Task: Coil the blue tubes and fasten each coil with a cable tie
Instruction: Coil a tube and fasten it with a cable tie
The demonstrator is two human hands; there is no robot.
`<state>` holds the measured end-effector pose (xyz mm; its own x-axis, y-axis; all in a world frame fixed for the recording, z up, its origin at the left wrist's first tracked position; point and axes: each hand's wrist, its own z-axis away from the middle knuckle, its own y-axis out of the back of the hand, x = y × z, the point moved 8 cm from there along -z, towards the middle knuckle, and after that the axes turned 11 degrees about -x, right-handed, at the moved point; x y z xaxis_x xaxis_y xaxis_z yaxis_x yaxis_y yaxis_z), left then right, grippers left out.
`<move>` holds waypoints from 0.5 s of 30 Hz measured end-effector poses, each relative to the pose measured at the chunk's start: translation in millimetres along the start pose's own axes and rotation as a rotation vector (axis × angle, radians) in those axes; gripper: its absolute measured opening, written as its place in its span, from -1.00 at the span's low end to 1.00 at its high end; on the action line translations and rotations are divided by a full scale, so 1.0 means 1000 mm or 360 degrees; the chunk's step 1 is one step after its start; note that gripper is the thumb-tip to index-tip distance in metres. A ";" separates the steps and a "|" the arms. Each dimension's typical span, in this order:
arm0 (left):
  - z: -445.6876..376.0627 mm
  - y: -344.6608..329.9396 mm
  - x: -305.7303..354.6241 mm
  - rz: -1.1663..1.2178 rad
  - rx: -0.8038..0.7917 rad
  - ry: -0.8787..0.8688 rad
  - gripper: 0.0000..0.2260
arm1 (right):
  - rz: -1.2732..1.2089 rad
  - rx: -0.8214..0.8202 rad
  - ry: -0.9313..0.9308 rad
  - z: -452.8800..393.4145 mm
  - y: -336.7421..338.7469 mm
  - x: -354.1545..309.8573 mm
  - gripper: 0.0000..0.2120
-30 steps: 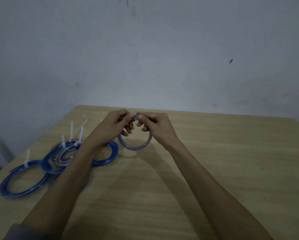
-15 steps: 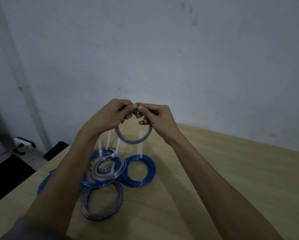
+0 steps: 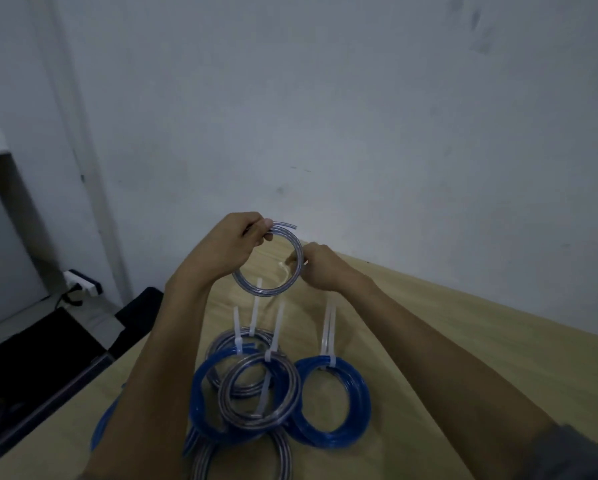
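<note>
Coil held in the air, tie not yet closed.

You hold the pale tube coil (image 3: 269, 263) above the table (image 3: 463, 358); your left hand (image 3: 231, 247) pinches its top, your right hand (image 3: 320, 266) grasps its right side beside a loose cable tie (image 3: 285, 271). Risk: if either grip eases before the tie locks, the springy coil may unwind. Count on the table: at least two blue coils (image 3: 332, 400) and three greyish coils (image 3: 259, 393), tied, overlapping; more may be hidden.
</note>
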<state>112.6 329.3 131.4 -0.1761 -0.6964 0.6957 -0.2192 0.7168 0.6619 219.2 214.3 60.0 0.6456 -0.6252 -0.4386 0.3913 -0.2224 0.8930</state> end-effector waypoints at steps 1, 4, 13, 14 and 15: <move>-0.001 0.000 -0.002 -0.0012 0.0005 0.0007 -0.69 | 0.0164 -0.0109 -0.0011 -0.008 -0.010 -0.003 -0.74; 0.000 0.002 -0.008 0.0000 0.0016 0.0028 -0.70 | 0.0491 -0.0275 -0.0023 -0.028 -0.029 -0.006 -0.72; 0.000 0.007 -0.007 0.0160 0.0163 0.0014 -0.69 | 0.0789 0.0072 0.0162 -0.007 -0.001 -0.016 -0.85; -0.001 0.006 -0.003 0.0167 0.0192 -0.0001 -0.69 | 0.0680 0.0168 0.0171 0.004 0.014 -0.011 -0.85; -0.002 0.004 0.001 0.0177 0.0223 -0.0022 -0.68 | 0.0572 0.0262 0.0145 0.017 0.031 -0.004 -0.85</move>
<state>113.5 331.1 135.1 -0.2195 -0.6142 0.7580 -0.3293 0.7780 0.5351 217.3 197.1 90.8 0.7806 -0.6176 -0.0959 0.0245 -0.1232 0.9921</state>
